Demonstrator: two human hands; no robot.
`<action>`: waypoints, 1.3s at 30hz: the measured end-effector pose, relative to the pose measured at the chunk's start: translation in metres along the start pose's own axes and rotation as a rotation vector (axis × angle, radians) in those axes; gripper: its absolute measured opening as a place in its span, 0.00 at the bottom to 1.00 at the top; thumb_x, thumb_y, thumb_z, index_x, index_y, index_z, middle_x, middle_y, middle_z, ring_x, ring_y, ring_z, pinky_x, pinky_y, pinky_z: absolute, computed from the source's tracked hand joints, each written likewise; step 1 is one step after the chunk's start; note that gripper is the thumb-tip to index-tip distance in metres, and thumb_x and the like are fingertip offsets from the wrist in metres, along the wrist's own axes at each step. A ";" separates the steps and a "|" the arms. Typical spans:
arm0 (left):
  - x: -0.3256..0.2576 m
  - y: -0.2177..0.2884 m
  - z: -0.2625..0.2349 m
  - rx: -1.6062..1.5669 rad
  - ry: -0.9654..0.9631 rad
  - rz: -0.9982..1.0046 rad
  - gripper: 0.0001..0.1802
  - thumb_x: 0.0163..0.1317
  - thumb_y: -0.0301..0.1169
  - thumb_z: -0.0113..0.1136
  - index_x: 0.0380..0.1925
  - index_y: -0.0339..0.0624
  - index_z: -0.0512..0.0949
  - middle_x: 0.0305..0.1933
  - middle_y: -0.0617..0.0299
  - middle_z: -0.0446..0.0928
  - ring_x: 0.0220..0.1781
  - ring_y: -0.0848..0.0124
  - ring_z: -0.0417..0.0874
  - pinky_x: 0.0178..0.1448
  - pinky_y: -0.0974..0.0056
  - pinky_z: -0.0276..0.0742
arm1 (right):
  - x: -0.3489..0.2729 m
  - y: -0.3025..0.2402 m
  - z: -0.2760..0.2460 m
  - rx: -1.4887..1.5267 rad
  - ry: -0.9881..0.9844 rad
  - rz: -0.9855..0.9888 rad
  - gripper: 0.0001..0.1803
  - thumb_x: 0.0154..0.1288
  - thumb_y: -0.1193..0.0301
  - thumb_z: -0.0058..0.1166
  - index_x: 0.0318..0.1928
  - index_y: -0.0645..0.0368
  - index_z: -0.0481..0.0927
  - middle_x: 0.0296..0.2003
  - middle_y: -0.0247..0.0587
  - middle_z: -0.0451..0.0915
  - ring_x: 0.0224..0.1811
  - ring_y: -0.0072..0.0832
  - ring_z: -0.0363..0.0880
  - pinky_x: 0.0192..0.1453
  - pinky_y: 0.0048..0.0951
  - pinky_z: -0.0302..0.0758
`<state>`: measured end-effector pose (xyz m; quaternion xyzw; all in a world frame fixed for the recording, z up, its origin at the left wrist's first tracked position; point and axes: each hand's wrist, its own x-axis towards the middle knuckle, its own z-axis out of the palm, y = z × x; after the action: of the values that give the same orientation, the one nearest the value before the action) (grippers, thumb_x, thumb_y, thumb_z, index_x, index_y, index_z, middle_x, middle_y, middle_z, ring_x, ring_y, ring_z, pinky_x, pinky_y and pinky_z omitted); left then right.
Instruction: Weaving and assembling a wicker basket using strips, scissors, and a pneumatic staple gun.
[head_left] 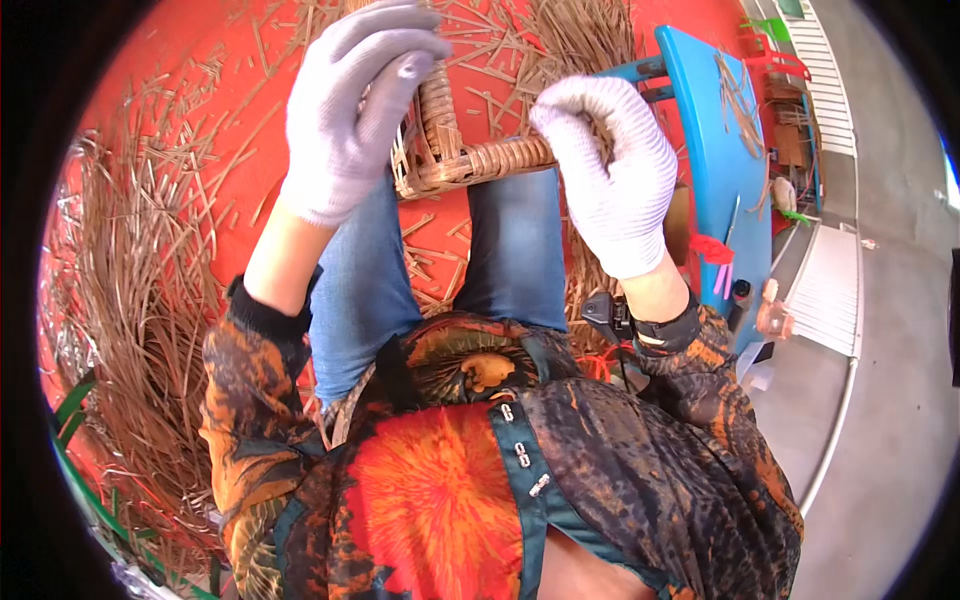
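Observation:
My left hand, in a whitish knit glove, is raised beside the left part of a woven cane frame. Its fingers curve to the right with the thumb a little apart, and I see nothing held in them. My right hand, gloved in white with fine stripes, is at the right end of the frame. There the thumb and fingers come together in a pinch; what lies between them is too small to make out. Tan strips wrap the frame's bars, and a corner points toward me above my knees. My left hand partly hides it.
Loose cane strips litter the red floor. A large heap of brown strips lies to the left, a bundle ahead. On the right stands a blue plastic stool or chair with strips and small tools on it.

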<state>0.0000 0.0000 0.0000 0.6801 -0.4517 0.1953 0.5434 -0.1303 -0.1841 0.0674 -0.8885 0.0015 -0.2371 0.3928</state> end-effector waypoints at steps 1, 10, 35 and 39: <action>-0.004 0.008 -0.008 -0.023 0.007 -0.102 0.11 0.64 0.27 0.60 0.45 0.40 0.86 0.54 0.51 0.82 0.59 0.59 0.81 0.67 0.56 0.72 | -0.005 0.004 0.000 -0.075 -0.001 -0.093 0.08 0.59 0.77 0.68 0.39 0.56 0.84 0.36 0.38 0.84 0.40 0.36 0.82 0.45 0.34 0.79; -0.016 0.075 -0.021 0.007 -0.119 -0.507 0.14 0.57 0.21 0.68 0.44 0.42 0.87 0.45 0.55 0.82 0.49 0.66 0.84 0.56 0.64 0.78 | -0.023 0.010 0.008 -0.211 0.055 -0.402 0.10 0.57 0.73 0.68 0.41 0.52 0.84 0.40 0.36 0.81 0.45 0.39 0.79 0.52 0.40 0.76; -0.065 0.082 -0.002 0.019 0.133 -0.416 0.15 0.50 0.18 0.75 0.40 0.39 0.86 0.41 0.55 0.83 0.44 0.62 0.85 0.52 0.60 0.80 | -0.023 0.011 0.028 -0.101 -0.079 -0.439 0.17 0.51 0.74 0.69 0.44 0.51 0.86 0.44 0.34 0.83 0.47 0.38 0.80 0.51 0.38 0.78; -0.058 0.090 0.003 0.025 0.132 -0.439 0.16 0.50 0.19 0.75 0.40 0.38 0.85 0.43 0.55 0.83 0.46 0.61 0.85 0.52 0.61 0.80 | -0.025 0.021 0.030 -0.141 -0.101 -0.533 0.19 0.51 0.71 0.67 0.46 0.48 0.85 0.46 0.32 0.81 0.49 0.38 0.78 0.54 0.40 0.74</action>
<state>-0.1047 0.0203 0.0055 0.7544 -0.2540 0.1219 0.5929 -0.1357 -0.1732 0.0251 -0.8934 -0.2355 -0.2866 0.2534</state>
